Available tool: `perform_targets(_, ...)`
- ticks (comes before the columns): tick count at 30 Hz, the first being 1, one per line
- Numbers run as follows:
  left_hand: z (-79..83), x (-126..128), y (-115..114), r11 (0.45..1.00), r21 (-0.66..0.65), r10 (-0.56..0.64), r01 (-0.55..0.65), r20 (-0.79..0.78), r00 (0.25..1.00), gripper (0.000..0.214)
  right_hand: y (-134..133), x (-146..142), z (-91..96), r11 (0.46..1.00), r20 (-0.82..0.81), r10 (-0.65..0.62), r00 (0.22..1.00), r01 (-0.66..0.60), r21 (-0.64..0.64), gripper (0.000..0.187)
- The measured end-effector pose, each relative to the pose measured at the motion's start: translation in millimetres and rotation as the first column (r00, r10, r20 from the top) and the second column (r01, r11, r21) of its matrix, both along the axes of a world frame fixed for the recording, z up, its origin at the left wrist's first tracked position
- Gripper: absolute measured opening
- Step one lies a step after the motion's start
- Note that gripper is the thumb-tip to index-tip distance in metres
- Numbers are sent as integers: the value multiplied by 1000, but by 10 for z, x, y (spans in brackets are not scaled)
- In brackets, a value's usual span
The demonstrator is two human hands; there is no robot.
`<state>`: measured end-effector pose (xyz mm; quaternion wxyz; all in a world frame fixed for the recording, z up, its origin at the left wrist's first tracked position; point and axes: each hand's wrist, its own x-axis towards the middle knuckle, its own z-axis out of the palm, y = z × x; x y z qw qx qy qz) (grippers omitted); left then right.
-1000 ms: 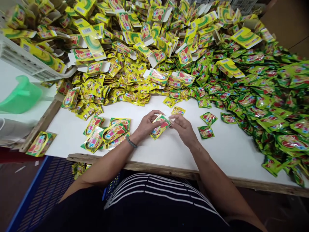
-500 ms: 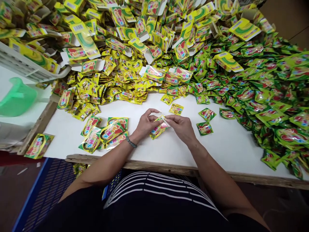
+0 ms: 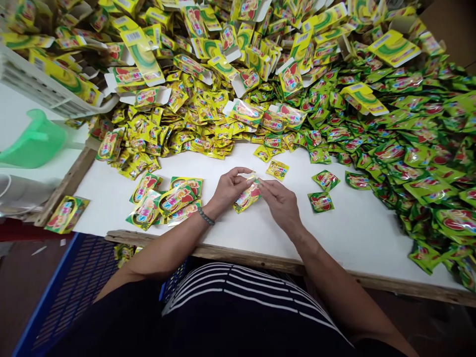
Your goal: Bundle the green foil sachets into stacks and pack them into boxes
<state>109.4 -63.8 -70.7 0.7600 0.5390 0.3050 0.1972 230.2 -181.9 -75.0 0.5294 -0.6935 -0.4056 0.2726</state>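
Note:
A small yellow-green printed carton (image 3: 247,197) is held between my hands over the middle of the white table. My left hand (image 3: 231,188) is closed on its left side, thumb and fingers near the top end. My right hand (image 3: 279,199) pinches the top right corner, where the flap is. Left of my left hand lies a group of similar closed cartons (image 3: 178,199). Just beyond my fingers is a loose yellow sachet (image 3: 277,169), and to the right of my right hand are green sachets (image 3: 320,202) with a red fruit print.
Behind the hands spreads a heap of yellow sachets (image 3: 201,124), with open-ended cartons (image 3: 292,79) piled on it. A large heap of green sachets (image 3: 405,144) covers the right side. At left are a white plastic basket (image 3: 70,101), a green scoop (image 3: 39,141) and a blue crate (image 3: 74,292) below.
The white flap at the carton's top no longer stands out between my fingertips; the top end now looks folded down. The whole view has shifted slightly.

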Motion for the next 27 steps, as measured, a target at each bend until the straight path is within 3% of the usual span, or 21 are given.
perform_targets(3,17,1,6,999,10,-32,31,35,999,53,17,-85,46,998,133,-29,991,22,54,33)
perform_targets(7,55,33,11,994,102,-39,35,38,999,50,94,-96,24,994,134,-35,990,21,103,33)
perform_targets(9,103,-2,55,983,176,-41,46,-34,999,50,111,-81,-7,994,138,31,990,-44,97,29)
perform_targets(11,210,-117,159,949,282,-85,140,-196,977,47,95,-28,-33,990,133,123,983,-131,50,25)
perform_targets(13,390,-308,312,848,421,-121,321,-437,891,39,40,110,-37,994,110,112,988,-111,-10,21)
perform_targets(14,502,-415,392,763,504,-70,405,-558,827,32,1,224,-28,998,104,48,993,-44,-37,21)
perform_targets(17,835,-646,548,476,642,283,601,-759,587,22,-143,722,16,949,188,-278,942,299,-95,29)
perform_targets(19,963,-632,519,374,677,421,634,-733,534,26,-235,1086,15,860,381,-421,823,496,-121,35)
perform_targets(21,971,-472,388,355,713,383,605,-701,602,31,-300,1359,-42,780,516,-430,741,593,-202,41)
perform_targets(24,826,-86,157,394,692,154,605,-699,698,31,-336,1510,-212,697,558,-354,751,609,-378,38)
perform_targets(27,644,276,61,419,650,80,633,-721,688,28,-330,1462,-362,720,564,-320,761,582,-377,26)
